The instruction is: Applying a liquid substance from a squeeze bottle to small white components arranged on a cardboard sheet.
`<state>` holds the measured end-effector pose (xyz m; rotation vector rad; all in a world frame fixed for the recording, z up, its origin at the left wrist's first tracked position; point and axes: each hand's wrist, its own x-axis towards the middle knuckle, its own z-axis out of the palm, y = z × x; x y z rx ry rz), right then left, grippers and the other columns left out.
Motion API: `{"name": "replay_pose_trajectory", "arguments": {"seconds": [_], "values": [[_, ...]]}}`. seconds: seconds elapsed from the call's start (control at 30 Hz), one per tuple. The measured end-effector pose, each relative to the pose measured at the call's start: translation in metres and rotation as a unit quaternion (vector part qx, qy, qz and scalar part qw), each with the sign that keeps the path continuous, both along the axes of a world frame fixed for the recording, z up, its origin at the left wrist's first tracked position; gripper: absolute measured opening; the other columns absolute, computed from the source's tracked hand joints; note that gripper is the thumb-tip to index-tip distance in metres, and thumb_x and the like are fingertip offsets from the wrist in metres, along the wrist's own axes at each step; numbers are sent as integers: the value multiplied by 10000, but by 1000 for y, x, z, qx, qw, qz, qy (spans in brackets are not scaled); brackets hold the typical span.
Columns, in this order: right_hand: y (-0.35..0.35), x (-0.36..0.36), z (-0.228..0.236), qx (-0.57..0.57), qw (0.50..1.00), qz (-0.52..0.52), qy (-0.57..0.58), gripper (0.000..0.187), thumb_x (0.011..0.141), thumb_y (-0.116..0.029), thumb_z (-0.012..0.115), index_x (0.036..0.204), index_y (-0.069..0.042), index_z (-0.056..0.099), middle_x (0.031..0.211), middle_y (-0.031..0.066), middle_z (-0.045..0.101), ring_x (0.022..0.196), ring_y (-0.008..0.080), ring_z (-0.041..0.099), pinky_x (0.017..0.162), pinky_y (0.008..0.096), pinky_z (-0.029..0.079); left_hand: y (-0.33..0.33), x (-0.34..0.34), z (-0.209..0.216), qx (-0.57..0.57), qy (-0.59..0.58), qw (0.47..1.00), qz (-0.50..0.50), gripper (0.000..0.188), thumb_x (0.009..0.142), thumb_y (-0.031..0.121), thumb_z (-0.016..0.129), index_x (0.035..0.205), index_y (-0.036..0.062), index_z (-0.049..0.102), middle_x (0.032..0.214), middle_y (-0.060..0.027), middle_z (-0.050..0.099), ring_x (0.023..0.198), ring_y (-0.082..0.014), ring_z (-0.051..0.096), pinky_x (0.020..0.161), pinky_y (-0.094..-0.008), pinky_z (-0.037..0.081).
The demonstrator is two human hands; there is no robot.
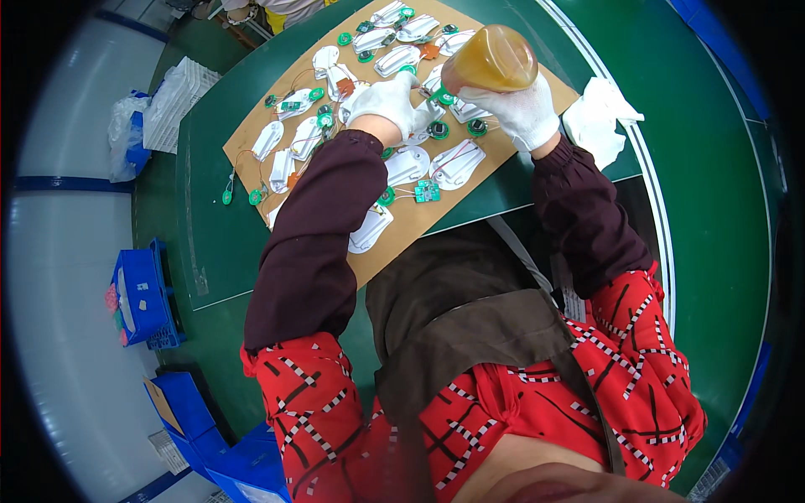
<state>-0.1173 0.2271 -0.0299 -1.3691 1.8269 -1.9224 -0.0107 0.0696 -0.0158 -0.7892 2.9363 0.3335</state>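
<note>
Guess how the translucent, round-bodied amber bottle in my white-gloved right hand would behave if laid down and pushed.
The bottle would probably roll, given its rounded body. Its glossy, translucent wall suggests slightly flexible plastic.

Both forearms [319,230] reach forward, left grip [387,102] palm-down, right grip [524,111] curled.

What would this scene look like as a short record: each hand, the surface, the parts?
Left hand: white-gloved, over the parts; grip unclear
Right hand: white-gloved, holding an amber bottle
Surface: brown cardboard sheet on a green table
Parts: white plastic pieces, green circuit boards, thin wires
Beside sheet: crumpled white material
</note>
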Motion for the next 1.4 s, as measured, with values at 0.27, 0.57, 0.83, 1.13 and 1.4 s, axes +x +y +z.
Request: {"name": "replay_pose_trajectory", "arguments": {"seconds": [0.27, 0.57, 0.83, 1.13, 1.4], "values": [[2, 2, 2, 10, 999, -20, 49, 500, 676, -321, 753, 1053, -52, 563, 959, 69, 623, 874, 164, 595, 766, 278, 478, 0, 0, 0, 2, -5, 1000, 5, 645, 689, 530, 589, 1162, 99, 502, 901, -148, 642, 927, -296, 593, 837, -358, 443], [7, 2, 0, 10, 999, -31, 26, 509, 645, -313, 775, 1025, -48, 564, 934, 55, 631, 829, 151, 604, 729, 276, 480, 0, 0, -1, -5, -4, 1000, -3, 621, 689, 483, 592, 1173, 105, 498, 922, -157, 635, 937, -302, 587, 842, -364, 442], [15, 0, 2, 46, 998, -38, 29, 507, 656, -290, 769, 1047, -52, 552, 946, 65, 626, 853, 160, 601, 752, 279, 476, -1, 0, -1, -17, -5, 1000, -2, 599, 695, 466, 599, 1170, 114, 505, 915, -145, 640, 919, -304, 594, 839, -366, 447], [18, -6, -5, 43, 998, -28, 23, 532, 668, -299, 763, 1080, -54, 532, 970, 66, 617, 880, 177, 595, 777, 280, 471, -1, -1, -4, -10, 11, 1000, -4, 572, 698, 440, 607, 1155, 109, 516, 911, -136, 644, 904, -293, 601, 829, -363, 452], [18, -6, -5, 48, 998, -35, 33, 530, 666, -290, 766, 1080, -56, 532, 975, 68, 615, 884, 176, 594, 782, 281, 473, -2, 1, -4, -8, 20, 1000, -2, 576, 687, 433, 619, 1149, 104, 522, 911, -147, 641, 907, -296, 599, 825, -364, 452]]}}
